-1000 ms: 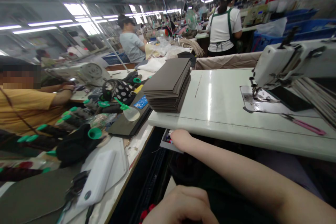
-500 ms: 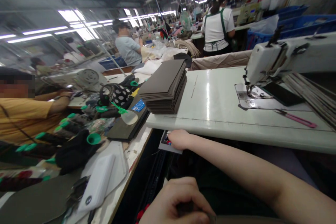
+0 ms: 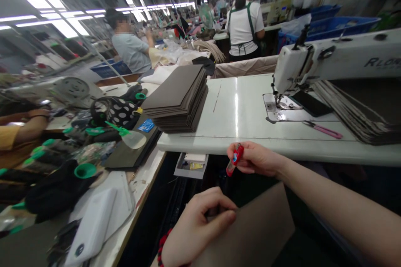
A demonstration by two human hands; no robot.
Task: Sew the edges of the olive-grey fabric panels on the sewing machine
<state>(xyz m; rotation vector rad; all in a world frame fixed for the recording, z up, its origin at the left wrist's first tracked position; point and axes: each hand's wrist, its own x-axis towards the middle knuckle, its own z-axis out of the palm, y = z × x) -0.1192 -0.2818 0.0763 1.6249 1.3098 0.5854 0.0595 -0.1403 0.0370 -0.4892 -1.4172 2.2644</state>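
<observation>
In my left hand (image 3: 203, 221), low in the centre, a flat grey-brown panel (image 3: 263, 225) is pinched between thumb and fingers. My right hand (image 3: 255, 158) is closed on a small red tool (image 3: 234, 159) with a blue mark and greyish parts; its exact kind is unclear. It is held in front of the table edge, apart from the panel. Left of it, a small grey drawer (image 3: 191, 171) hangs open under the table, with a yellow item and pale pieces inside. A stack of similar grey-brown panels (image 3: 175, 91) lies on the white sewing table (image 3: 244, 112).
A sewing machine (image 3: 291, 62) stands at right, near a phone (image 3: 311, 103), pink-handled snips (image 3: 324, 130) and more panels (image 3: 363, 121). On the left bench are thread cones, a plastic bottle (image 3: 134, 139) and a white power bank (image 3: 92, 225). Co-workers sit and stand beyond.
My right hand has come out of the drawer and moved right, now with the red tool. My left hand has raised the panel into view. The camera view has turned slightly right.
</observation>
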